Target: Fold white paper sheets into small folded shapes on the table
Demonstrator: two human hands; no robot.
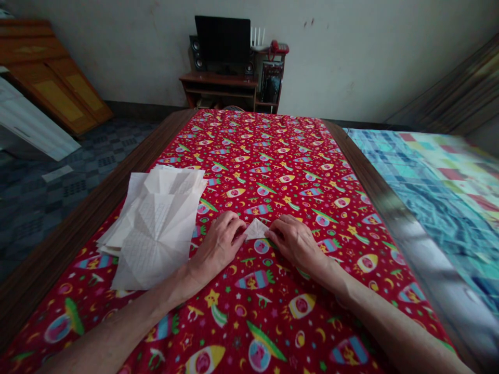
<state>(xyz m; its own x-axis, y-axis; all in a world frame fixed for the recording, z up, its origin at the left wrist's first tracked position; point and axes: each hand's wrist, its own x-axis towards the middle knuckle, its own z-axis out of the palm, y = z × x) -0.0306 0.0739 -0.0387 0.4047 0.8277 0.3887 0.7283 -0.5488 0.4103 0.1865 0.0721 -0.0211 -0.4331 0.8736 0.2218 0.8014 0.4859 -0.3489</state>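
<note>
A small folded piece of white paper (256, 229) lies on the red patterned cloth (273, 171) that covers the table. My left hand (219, 244) presses on its left edge with curled fingers. My right hand (294, 241) pinches its right edge, fingers bent onto the paper. Both hands rest on the cloth, close together, with the paper between them. To the left of my left hand sits a loose stack of creased, lined white sheets (156, 223).
The wooden table edge (78, 223) shows on the left and right of the cloth. A bed with a checked blue cover (440, 197) stands to the right. A desk with a monitor (223, 39) and speakers is against the far wall. A wooden cabinet (50, 78) stands far left.
</note>
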